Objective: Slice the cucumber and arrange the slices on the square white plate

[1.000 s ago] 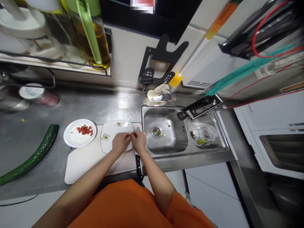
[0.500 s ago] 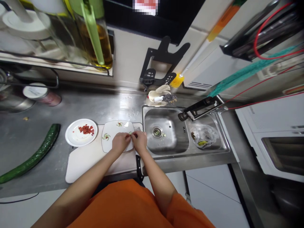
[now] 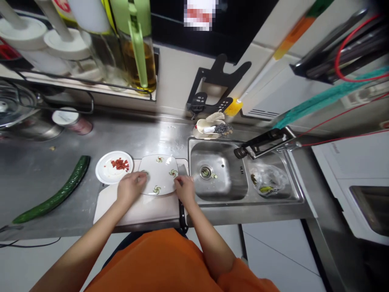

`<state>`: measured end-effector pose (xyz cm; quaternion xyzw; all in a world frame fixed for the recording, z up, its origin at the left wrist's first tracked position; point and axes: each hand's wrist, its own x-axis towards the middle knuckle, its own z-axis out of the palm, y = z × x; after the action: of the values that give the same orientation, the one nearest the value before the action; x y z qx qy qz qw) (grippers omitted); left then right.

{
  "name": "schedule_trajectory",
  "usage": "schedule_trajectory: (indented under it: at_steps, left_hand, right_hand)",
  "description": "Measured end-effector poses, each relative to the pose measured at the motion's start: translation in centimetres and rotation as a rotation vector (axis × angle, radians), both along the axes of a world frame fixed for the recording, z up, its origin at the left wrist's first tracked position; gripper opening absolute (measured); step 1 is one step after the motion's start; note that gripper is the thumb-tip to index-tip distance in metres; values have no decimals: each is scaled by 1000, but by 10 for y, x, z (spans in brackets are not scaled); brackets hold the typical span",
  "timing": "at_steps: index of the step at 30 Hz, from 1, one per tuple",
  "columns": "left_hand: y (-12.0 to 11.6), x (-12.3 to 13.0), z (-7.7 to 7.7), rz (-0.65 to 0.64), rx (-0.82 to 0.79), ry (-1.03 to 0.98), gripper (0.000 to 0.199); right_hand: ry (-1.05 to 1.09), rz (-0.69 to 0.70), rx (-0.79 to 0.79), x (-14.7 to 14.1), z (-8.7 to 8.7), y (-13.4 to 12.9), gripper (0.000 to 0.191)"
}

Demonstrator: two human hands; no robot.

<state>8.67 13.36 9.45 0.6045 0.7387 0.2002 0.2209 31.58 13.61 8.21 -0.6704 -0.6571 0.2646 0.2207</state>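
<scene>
A white squarish plate [image 3: 165,180] lies on a pale cutting board [image 3: 106,207], with small green swirls with red centres near its sides. My left hand [image 3: 130,188] is closed at the plate's left edge, its fingertips over the rim and partly covering the left swirl. At the opposite edge my right hand [image 3: 186,190] has its fingers pinched on the rim. A knife [image 3: 182,215] lies along the board's right side, its black handle towards me and its blade partly hidden by my right hand. Red chopped pieces sit on a round white plate [image 3: 101,174] to the left.
A whole cucumber [image 3: 57,198] lies on the steel counter at left. To the right is a sink [image 3: 219,190] with green scraps by the drain [image 3: 206,172]; a plastic bag [image 3: 270,178] lies in the smaller basin. An oil bottle [image 3: 139,61] stands on the rack above.
My hands have moved apart from near the right swirl to opposite sides of the squarish plate. The bottom swirl now shows. The whole view has shifted slightly.
</scene>
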Motion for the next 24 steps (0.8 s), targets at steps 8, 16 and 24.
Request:
schedule_trajectory:
  at_steps: [8,16,24]
  left_hand:
    - [-2,-90,-9,365,-207,219,34]
    - [24,-99,-21,397,-228,231,38]
    - [22,-103,-22,384,-215,236,36]
  right_hand:
    - [31,191,-68,-34,-1,-20,14]
    - [10,235,-67,-42,2,-22,14]
    - [22,201,-63,-38,-2,-22,15]
